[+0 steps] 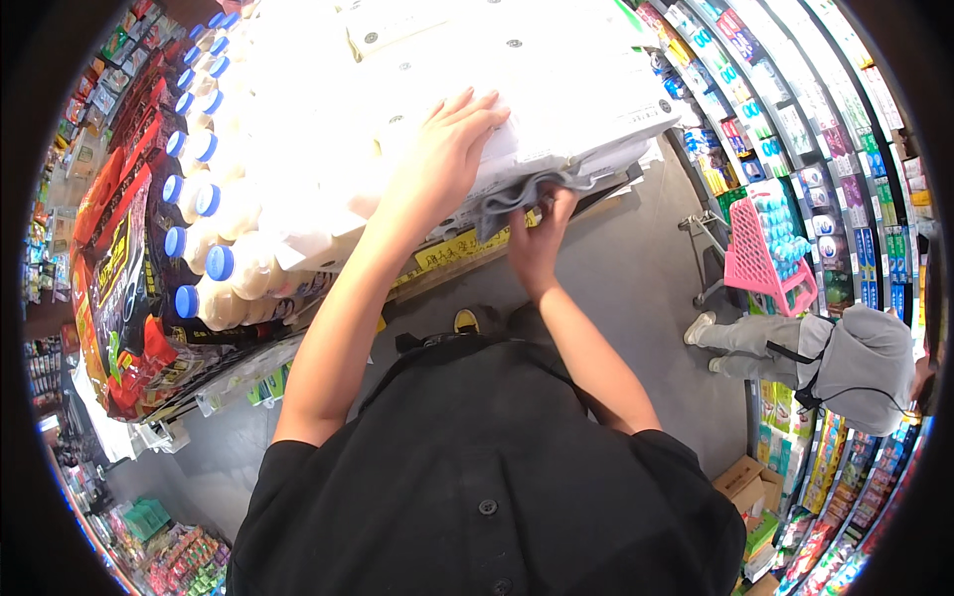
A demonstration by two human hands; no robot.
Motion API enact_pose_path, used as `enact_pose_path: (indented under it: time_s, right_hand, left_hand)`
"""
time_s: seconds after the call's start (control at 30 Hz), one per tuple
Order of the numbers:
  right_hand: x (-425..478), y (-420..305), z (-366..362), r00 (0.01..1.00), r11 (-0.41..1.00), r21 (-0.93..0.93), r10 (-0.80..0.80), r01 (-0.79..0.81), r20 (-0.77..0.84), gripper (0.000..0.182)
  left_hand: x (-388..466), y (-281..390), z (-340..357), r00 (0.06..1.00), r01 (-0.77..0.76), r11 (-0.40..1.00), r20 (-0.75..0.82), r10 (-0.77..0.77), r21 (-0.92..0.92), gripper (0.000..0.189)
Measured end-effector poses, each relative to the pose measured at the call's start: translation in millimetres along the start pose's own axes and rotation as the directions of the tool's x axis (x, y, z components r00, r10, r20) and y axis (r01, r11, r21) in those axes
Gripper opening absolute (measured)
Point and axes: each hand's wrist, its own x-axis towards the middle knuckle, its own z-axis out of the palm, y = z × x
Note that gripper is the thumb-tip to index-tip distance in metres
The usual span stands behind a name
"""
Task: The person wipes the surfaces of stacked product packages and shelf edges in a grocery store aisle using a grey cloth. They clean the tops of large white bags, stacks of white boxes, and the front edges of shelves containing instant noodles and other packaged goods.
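My left hand [451, 153] lies palm down on a stack of white packages [589, 82], fingers extended. Bright light washes out much of the stack, so its contents cannot be told. At the front edge of the stack, my right hand [538, 242] grips a grey cloth [522, 195], which is bunched against the package side. Just below the cloth, a yellow strip with handwriting [466, 249] runs along the display's edge. To the left of my left forearm stand rows of plastic bottles [246, 268] with blue caps and a pale drink inside.
Red and black bags [123, 276] lean beyond the bottles. On the right, a person in grey [857, 372] stands near a pink shopping basket [760, 246] on a metal cart frame. Stocked shelves [842, 149] curve behind them. Cardboard boxes [745, 480] sit at lower right.
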Motion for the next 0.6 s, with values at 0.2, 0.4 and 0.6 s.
enact_pose_path:
  time_s: [0.2, 0.4, 0.6]
  right_hand:
    - [-19, -16, 22, 0.952, 0.904, 0.308, 0.305, -0.297, 0.024, 0.043]
    - [-66, -45, 56, 0.884, 0.779, 0.422, 0.374, -0.463, 0.279, 0.039]
    - [-16, -60, 16, 0.759, 0.625, 0.48, 0.633, -0.616, 0.151, 0.038]
  left_hand:
    - [-2, -3, 3, 1.0, -0.01, 1.0, -0.01, 0.01, 0.03, 0.032]
    - [0, -3, 2, 1.0, -0.005, 0.999, -0.023, 0.007, 0.05, 0.032]
    - [-3, -3, 6, 0.998, -0.023, 0.999, -0.06, 0.026, 0.037, 0.032]
